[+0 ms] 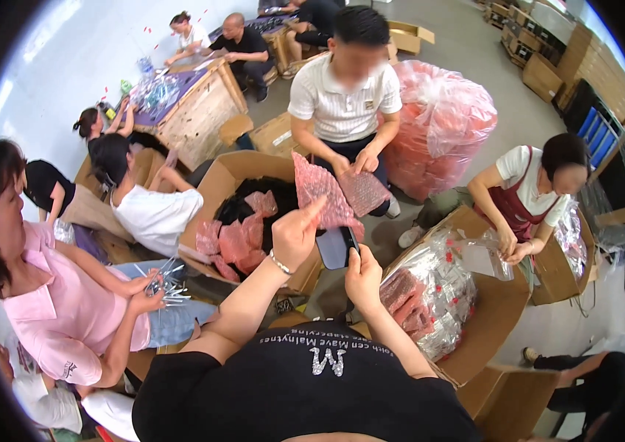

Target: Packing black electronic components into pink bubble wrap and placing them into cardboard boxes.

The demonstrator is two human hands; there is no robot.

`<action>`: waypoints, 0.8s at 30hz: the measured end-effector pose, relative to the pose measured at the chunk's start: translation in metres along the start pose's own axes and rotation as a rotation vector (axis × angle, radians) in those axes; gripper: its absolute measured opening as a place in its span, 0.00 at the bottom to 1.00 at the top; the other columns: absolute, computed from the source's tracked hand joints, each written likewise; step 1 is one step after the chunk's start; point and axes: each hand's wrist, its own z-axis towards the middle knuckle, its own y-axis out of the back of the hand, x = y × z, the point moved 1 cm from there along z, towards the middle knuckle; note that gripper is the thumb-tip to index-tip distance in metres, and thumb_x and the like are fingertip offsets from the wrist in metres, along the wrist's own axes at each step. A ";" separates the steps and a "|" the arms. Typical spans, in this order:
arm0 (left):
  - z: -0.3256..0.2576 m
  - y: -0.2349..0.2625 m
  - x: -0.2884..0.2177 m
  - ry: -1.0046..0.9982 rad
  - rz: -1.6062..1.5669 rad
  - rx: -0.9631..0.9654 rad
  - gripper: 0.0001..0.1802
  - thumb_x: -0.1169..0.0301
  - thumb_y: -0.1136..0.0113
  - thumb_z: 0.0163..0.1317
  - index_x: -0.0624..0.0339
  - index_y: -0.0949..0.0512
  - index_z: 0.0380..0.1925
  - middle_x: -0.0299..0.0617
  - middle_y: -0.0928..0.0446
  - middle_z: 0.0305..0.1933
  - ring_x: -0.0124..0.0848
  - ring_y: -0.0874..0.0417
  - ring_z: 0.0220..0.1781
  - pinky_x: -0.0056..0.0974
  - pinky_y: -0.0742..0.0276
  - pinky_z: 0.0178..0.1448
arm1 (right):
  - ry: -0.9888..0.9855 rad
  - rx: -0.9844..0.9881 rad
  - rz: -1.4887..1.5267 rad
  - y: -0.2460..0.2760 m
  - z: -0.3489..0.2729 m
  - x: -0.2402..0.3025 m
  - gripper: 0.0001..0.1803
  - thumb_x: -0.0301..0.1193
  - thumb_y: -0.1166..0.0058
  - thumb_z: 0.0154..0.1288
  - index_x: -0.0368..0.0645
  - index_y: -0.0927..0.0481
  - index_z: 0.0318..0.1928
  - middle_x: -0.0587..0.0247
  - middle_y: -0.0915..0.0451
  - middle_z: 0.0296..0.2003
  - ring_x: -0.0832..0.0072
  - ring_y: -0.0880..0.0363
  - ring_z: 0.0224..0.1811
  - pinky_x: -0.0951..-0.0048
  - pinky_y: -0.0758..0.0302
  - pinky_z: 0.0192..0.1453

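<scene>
**Pink bubble bag and a dark case, mid-air over the boxes**

Left hand [294, 234] pinches a pink bubble-wrap bag [320, 197] at 12 o'clock. Right hand [362, 276] grips a dark phone case [336, 247] just under it. Open cardboard box [233, 177] of bags at 10 o'clock, grey concrete floor [467, 66], co-workers seated all round.

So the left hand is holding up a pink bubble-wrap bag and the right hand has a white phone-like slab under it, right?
Not quite: the slab is black, not white, as the head view shows. The rest stands. The left hand holds up the pink bubble-wrap bag, and the right hand holds the dark slab just below the bag's lower edge.
</scene>
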 end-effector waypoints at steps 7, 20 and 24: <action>-0.024 -0.014 -0.035 -0.129 -0.106 0.106 0.28 0.86 0.48 0.40 0.57 0.24 0.46 0.46 0.29 0.18 0.38 0.27 0.18 0.36 0.30 0.24 | -0.108 -0.223 -0.049 0.021 -0.006 0.010 0.09 0.27 0.59 0.63 0.33 0.28 0.34 0.43 0.25 0.26 0.56 0.23 0.29 0.62 0.30 0.33; -0.032 0.017 -0.039 0.421 -0.557 0.068 0.29 0.75 0.45 0.53 0.65 0.42 0.55 0.46 0.34 0.51 0.30 0.29 0.47 0.35 0.29 0.45 | 0.285 -0.460 -0.234 0.052 0.006 0.008 0.12 0.23 0.52 0.57 0.35 0.27 0.43 0.48 0.23 0.32 0.53 0.23 0.31 0.64 0.26 0.33; -0.009 0.005 -0.032 1.037 -1.115 0.052 0.25 0.74 0.43 0.56 0.67 0.38 0.53 0.44 0.29 0.47 0.27 0.26 0.43 0.31 0.29 0.45 | 0.363 -0.347 -0.336 0.055 0.002 0.020 0.15 0.23 0.51 0.57 0.35 0.28 0.47 0.48 0.22 0.36 0.54 0.22 0.35 0.65 0.25 0.36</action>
